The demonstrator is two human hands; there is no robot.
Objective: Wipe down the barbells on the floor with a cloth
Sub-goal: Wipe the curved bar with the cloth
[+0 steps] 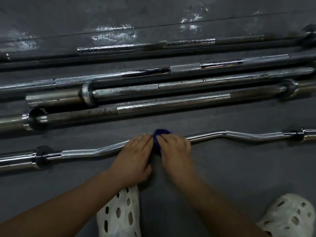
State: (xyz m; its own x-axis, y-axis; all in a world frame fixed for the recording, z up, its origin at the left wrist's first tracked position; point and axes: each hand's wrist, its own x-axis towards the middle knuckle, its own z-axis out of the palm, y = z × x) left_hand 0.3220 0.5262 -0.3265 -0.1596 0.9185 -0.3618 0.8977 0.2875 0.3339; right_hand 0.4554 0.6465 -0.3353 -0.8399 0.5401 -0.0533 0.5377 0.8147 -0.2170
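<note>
I see both hands meeting at the middle of the bent chrome curl barbell [205,135], which lies on the dark grey rubber floor [230,168]. My left hand [135,156] rests over the bar, fingers bent down across it. My right hand [174,147] sits just beside it, fingers curled on the small dark blue cloth [159,135], which is bunched on the bar between the two hands. Beyond that bar lie several straight steel barbells [171,106], side by side. Nearer than it stand my two white perforated clogs [119,214].
</note>
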